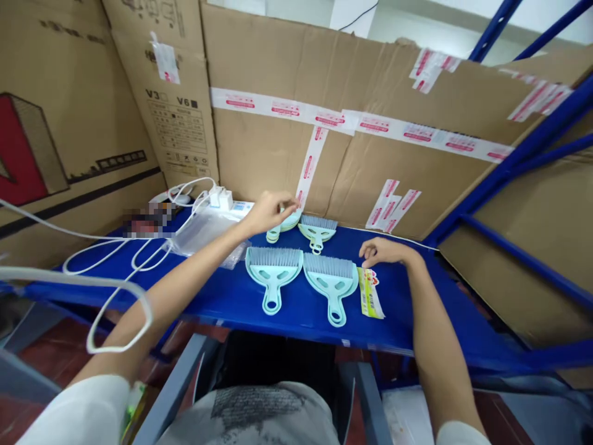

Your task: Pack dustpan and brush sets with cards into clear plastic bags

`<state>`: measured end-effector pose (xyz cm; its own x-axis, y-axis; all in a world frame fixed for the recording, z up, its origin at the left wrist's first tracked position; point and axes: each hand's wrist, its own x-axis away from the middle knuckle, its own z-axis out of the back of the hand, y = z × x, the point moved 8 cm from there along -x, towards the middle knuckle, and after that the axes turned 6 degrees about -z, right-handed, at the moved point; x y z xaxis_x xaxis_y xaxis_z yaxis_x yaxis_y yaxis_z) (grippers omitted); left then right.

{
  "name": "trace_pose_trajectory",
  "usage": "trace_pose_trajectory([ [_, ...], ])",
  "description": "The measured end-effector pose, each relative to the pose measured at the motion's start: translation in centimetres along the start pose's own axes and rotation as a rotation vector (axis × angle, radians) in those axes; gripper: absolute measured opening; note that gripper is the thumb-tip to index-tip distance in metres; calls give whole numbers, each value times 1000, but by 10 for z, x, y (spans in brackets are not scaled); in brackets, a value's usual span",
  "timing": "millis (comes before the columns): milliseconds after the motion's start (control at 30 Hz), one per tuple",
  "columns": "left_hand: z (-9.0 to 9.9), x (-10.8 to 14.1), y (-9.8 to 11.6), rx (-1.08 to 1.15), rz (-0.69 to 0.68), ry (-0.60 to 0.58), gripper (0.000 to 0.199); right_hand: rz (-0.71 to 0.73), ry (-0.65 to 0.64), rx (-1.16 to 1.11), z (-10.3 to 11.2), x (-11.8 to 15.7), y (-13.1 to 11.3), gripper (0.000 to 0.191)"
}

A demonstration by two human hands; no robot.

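Observation:
My left hand [271,213] hovers over a small stack of mint-green dustpans [290,220] at the back of the blue table, its fingers loosely bent and apart with nothing visible in them. Beside that stack lie brushes with grey bristles [317,224]. Nearer to me, two mint-green brush-and-dustpan sets lie side by side, the left set [273,275] and the right set [331,281], handles toward me. My right hand [382,251] is just above the top of some yellow-green printed cards [369,295]; its fingers are loosely curled and no object shows in them.
Clear plastic bags [204,232] lie left of the sets. A power strip with white plugs [222,199] and looping white cables [115,281] occupy the left side. Taped cardboard [269,148] walls the back, and blue metal bars [514,161] frame the right.

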<state>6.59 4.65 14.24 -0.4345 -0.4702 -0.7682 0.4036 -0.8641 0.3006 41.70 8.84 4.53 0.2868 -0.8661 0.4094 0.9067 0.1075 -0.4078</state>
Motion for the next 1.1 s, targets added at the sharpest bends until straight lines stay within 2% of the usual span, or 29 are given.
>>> trace_pose_trajectory([
  [67,-27,21,1,-1,-78,-145,23,-27,-46,47,-16,-6,17,80],
  [167,-65,61,20,25,-189,-481,28,-31,-56,108,-31,-10,30,80],
  [267,-78,84,35,33,-207,-690,55,-13,-71,95,-32,-10,33,76],
  [367,-80,93,27,13,-128,-805,95,27,-23,21,-21,-6,27,75],
  [467,-80,104,14,6,-84,-913,111,109,166,-53,-5,6,4,72],
  [533,-79,111,14,42,-103,-950,117,184,216,-51,-7,17,-22,72],
  [667,-73,123,29,104,-155,-961,134,394,88,99,-43,44,-86,69],
  [767,-73,129,38,106,-160,-991,139,531,-76,192,-77,67,-118,58],
  [867,-70,124,44,112,-154,-971,132,594,-155,234,-100,82,-130,53],
  [933,-63,116,49,123,-149,-922,115,620,-162,264,-110,86,-133,44],
  [1100,-47,98,65,214,-129,-893,25,691,-206,384,-130,90,-142,21],
])
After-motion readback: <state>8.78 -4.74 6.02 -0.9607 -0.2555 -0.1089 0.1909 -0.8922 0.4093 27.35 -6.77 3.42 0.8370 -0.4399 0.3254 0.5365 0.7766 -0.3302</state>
